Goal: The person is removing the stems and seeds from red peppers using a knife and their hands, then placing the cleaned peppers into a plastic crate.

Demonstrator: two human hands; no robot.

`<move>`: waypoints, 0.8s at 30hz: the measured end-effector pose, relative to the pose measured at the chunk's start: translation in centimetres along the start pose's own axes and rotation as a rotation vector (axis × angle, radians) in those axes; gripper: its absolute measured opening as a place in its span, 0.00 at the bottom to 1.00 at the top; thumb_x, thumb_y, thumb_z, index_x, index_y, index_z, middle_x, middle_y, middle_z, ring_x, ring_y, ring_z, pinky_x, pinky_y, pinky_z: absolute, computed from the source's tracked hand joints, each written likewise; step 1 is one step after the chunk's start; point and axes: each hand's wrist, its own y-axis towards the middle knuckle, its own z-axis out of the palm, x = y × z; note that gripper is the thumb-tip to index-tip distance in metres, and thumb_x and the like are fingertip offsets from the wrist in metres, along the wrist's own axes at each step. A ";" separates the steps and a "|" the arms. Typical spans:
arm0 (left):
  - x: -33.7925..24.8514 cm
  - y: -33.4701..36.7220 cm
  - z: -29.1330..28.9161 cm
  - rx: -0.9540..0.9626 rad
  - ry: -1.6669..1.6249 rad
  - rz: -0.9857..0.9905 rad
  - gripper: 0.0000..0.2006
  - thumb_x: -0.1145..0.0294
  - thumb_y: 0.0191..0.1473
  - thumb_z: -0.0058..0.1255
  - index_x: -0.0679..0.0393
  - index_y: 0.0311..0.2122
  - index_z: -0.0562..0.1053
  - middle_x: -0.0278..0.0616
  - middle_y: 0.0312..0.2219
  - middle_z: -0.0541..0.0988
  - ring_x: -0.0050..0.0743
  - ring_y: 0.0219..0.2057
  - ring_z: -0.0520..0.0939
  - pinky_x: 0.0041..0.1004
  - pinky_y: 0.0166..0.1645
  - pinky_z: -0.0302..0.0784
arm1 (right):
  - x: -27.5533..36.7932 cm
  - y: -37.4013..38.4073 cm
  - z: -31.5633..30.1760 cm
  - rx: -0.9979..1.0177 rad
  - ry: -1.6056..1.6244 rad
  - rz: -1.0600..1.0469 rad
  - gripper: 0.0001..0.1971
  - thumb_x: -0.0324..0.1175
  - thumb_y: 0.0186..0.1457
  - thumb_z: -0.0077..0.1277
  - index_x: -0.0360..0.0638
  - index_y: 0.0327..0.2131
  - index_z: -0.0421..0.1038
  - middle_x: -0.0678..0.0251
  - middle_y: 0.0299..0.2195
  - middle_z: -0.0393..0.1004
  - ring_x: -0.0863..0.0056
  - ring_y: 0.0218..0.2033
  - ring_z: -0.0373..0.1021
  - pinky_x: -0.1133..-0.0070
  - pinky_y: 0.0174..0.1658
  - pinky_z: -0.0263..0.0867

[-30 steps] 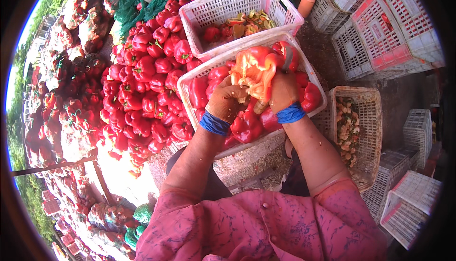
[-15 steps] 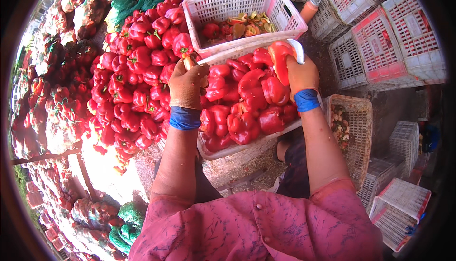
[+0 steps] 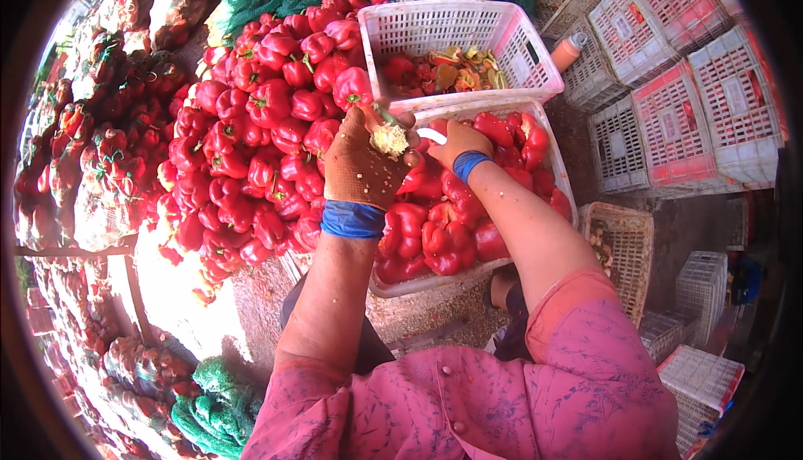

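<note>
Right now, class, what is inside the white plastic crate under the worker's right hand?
Red bell peppers show in the white plastic crate. The left hand and right hand cover its far-left area; the top peppers hide whatever lies deeper, including its floor.

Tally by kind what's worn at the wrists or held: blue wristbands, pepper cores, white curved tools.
Blue wristbands: 2
Seedy pepper core, left hand: 1
White curved tool, right hand: 1
Total: 4

A place for food work, a big heap of red peppers (image 3: 270, 102) on the ground (image 3: 258, 294), lots of full net bags (image 3: 104, 184), crates (image 3: 734, 92) piled high, cut scraps (image 3: 464, 74) in a box (image 3: 431, 25).
</note>
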 end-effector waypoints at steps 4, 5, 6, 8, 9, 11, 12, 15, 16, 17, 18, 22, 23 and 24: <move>1.2 0.3 0.5 0.107 0.016 0.005 0.22 0.53 0.65 0.47 0.59 0.56 0.68 0.52 0.42 0.81 0.49 0.38 0.81 0.39 0.38 0.78 | -0.6 -4.9 -3.0 -0.047 0.569 0.273 0.29 0.51 0.53 0.61 0.45 0.53 0.70 0.60 0.43 0.79 0.73 0.24 0.73 0.73 0.29 0.71; 1.6 -0.1 1.3 0.079 0.014 0.007 0.22 0.54 0.65 0.47 0.59 0.57 0.68 0.52 0.41 0.80 0.48 0.38 0.82 0.40 0.38 0.79 | 0.2 -7.1 -5.6 0.019 1.022 0.513 0.28 0.50 0.54 0.62 0.44 0.53 0.69 0.59 0.41 0.78 0.76 0.18 0.67 0.71 0.24 0.68; 2.3 -0.1 2.0 0.063 0.066 0.041 0.22 0.54 0.65 0.47 0.59 0.57 0.68 0.51 0.41 0.81 0.46 0.37 0.82 0.38 0.38 0.79 | 1.3 -9.9 -7.1 0.023 1.379 0.750 0.28 0.50 0.56 0.59 0.44 0.53 0.68 0.57 0.44 0.75 0.76 0.18 0.65 0.71 0.23 0.66; 4.9 0.7 2.8 0.058 0.163 0.050 0.23 0.56 0.65 0.49 0.59 0.58 0.67 0.48 0.38 0.81 0.40 0.34 0.83 0.34 0.37 0.79 | -0.4 -14.0 -5.3 0.070 1.681 0.773 0.33 0.57 0.56 0.57 0.43 0.56 0.66 0.59 0.44 0.75 0.74 0.20 0.63 0.72 0.24 0.65; 7.3 1.4 4.4 0.040 0.148 0.043 0.21 0.59 0.65 0.49 0.59 0.57 0.68 0.44 0.35 0.80 0.38 0.32 0.82 0.33 0.37 0.79 | -1.5 -16.0 -4.2 0.145 1.698 0.767 0.35 0.59 0.56 0.56 0.43 0.57 0.65 0.62 0.41 0.76 0.73 0.23 0.65 0.72 0.26 0.66; 13.4 1.9 8.4 0.055 0.172 -0.030 0.14 0.67 0.64 0.52 0.59 0.52 0.71 0.29 0.30 0.75 0.20 0.29 0.78 0.24 0.32 0.76 | -2.4 -18.3 -2.7 0.223 1.755 0.721 0.34 0.59 0.57 0.55 0.45 0.58 0.64 0.64 0.37 0.76 0.73 0.23 0.67 0.70 0.28 0.68; 17.3 1.9 10.5 0.013 0.194 -0.148 0.15 0.67 0.63 0.54 0.60 0.53 0.72 0.28 0.32 0.76 0.18 0.30 0.77 0.22 0.34 0.75 | -2.3 -19.2 -2.4 0.251 1.766 0.695 0.34 0.59 0.58 0.54 0.46 0.59 0.64 0.64 0.37 0.77 0.73 0.23 0.67 0.70 0.28 0.69; 28.6 0.9 14.5 0.150 0.474 -0.242 0.10 0.69 0.61 0.56 0.63 0.43 0.76 0.32 0.31 0.79 0.19 0.32 0.78 0.21 0.37 0.75 | -0.2 -19.6 -2.4 0.274 1.696 0.932 0.32 0.58 0.59 0.54 0.47 0.57 0.67 0.65 0.35 0.79 0.74 0.23 0.67 0.71 0.29 0.69; 29.4 -0.5 16.1 0.165 0.450 -0.373 0.11 0.67 0.60 0.56 0.64 0.43 0.77 0.34 0.31 0.80 0.19 0.33 0.78 0.22 0.37 0.74 | -0.1 -19.3 -2.1 0.195 1.686 0.916 0.32 0.57 0.58 0.55 0.45 0.57 0.67 0.65 0.36 0.79 0.75 0.23 0.67 0.71 0.29 0.69; 29.9 -1.4 17.1 0.183 0.480 -0.445 0.13 0.66 0.59 0.57 0.65 0.44 0.77 0.36 0.31 0.80 0.20 0.33 0.78 0.24 0.38 0.75 | -0.1 -18.8 -2.4 0.149 1.718 0.875 0.26 0.53 0.58 0.56 0.46 0.52 0.70 0.64 0.34 0.79 0.75 0.22 0.66 0.69 0.27 0.67; 30.2 -2.1 17.9 0.192 0.516 -0.509 0.15 0.64 0.59 0.57 0.65 0.44 0.77 0.39 0.31 0.81 0.21 0.34 0.79 0.25 0.38 0.75 | -0.3 -18.4 -2.5 0.137 1.738 0.842 0.25 0.52 0.58 0.56 0.46 0.52 0.70 0.64 0.34 0.79 0.75 0.21 0.65 0.70 0.25 0.66; 36.1 -1.3 17.4 0.318 0.756 -0.394 0.22 0.61 0.57 0.58 0.66 0.51 0.74 0.45 0.36 0.82 0.32 0.38 0.81 0.33 0.42 0.78 | -0.6 -17.6 -3.1 0.127 1.765 0.794 0.28 0.54 0.59 0.55 0.43 0.55 0.67 0.63 0.34 0.79 0.75 0.21 0.65 0.70 0.28 0.67; 36.4 -1.1 17.6 0.354 0.803 -0.369 0.24 0.60 0.56 0.59 0.66 0.53 0.73 0.46 0.37 0.82 0.34 0.39 0.82 0.34 0.45 0.79 | -0.5 -17.3 -2.9 0.134 1.761 0.784 0.29 0.54 0.59 0.55 0.43 0.55 0.67 0.63 0.34 0.79 0.75 0.21 0.65 0.70 0.28 0.67; 36.9 -1.5 17.8 0.445 0.812 -0.424 0.27 0.59 0.54 0.61 0.66 0.55 0.71 0.48 0.39 0.82 0.37 0.41 0.82 0.34 0.47 0.79 | -0.2 -17.2 -2.7 0.194 1.779 0.765 0.28 0.54 0.59 0.55 0.44 0.55 0.67 0.63 0.35 0.79 0.75 0.21 0.65 0.70 0.28 0.66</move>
